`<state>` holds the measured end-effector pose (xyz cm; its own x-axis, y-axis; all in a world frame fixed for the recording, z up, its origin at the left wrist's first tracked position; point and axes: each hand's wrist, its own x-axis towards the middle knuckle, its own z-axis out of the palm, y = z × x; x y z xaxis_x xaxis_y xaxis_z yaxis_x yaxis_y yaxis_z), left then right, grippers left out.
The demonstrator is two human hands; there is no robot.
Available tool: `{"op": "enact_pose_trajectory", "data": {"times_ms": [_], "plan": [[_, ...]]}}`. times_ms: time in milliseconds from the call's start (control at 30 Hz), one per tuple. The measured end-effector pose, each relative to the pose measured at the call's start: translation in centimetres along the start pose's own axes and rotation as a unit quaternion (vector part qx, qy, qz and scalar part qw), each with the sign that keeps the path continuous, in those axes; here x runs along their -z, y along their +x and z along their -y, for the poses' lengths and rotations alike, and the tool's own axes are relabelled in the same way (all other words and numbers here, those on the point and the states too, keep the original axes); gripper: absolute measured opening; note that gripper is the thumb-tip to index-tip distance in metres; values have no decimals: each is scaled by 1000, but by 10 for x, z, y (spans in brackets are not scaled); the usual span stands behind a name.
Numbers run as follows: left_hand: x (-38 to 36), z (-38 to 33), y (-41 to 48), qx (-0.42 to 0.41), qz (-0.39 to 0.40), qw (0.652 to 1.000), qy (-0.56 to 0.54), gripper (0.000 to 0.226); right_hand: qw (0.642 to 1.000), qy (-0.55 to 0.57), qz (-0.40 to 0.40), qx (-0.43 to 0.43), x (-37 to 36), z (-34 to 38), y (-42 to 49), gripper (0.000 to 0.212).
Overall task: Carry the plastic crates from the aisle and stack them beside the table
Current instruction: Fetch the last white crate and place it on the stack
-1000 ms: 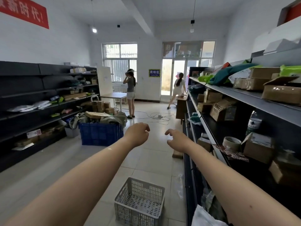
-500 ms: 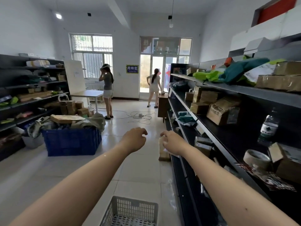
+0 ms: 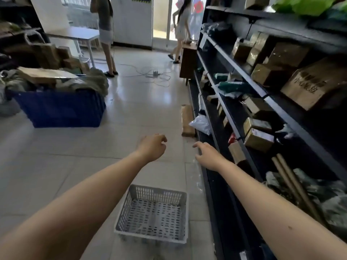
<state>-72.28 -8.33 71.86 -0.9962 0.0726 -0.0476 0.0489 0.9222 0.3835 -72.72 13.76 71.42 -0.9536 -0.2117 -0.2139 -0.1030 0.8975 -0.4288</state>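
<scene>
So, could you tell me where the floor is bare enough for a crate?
Bare tile lies between the blue crate and the grey crate, leftward. Crowded: the shelves on the right, a parcel at their foot, cables farther ahead.

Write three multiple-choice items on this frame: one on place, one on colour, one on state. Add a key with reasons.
1. Where is the grey crate?
A) on the floor beside the shelf
B) on the table
C) in the person's arms

2. What colour is the loaded crate at left?
A) red
B) blue
C) green

3. What do the hands hold?
A) the grey crate
B) a box each
C) nothing

Key:
1 A: it stands on the tiles next to the shelf base.
2 B: its walls are blue.
3 C: the left hand and right hand are out over the floor, fingers loose, gripping nothing.
</scene>
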Motion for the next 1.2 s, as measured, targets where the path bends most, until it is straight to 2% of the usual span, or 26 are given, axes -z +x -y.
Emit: {"op": "enact_pose_trajectory", "data": {"times_ms": [167, 267, 400, 633, 767, 933, 1067, 1200], "plan": [[-81, 115, 59, 120, 70, 990, -35, 38, 993, 58, 48, -88, -100, -60, 85, 40], [-142, 192, 88, 207, 116, 967, -93, 42, 982, 91, 54, -154, -159, -104, 119, 37], [-204, 262, 116, 291, 143, 932, -160, 35, 964, 124, 31, -231, -235, -147, 149, 33], [-365, 361, 170, 391, 143, 889, -191, 36, 910, 165, -8, -379, -387, -231, 207, 26], [-476, 410, 154, 441, 186, 861, -169, 40, 887, 150, 20, -436, -484, -275, 219, 31], [-558, 458, 119, 471, 219, 843, -139, 59, 859, 158, 29, -486, -569, -304, 213, 45], [-593, 472, 115, 442, 222, 860, -124, 33, 835, 160, 39, -524, -596, -317, 212, 48], [-602, 475, 114, 432, 188, 879, -79, 18, 821, 193, 17, -537, -600, -322, 216, 28]]}}
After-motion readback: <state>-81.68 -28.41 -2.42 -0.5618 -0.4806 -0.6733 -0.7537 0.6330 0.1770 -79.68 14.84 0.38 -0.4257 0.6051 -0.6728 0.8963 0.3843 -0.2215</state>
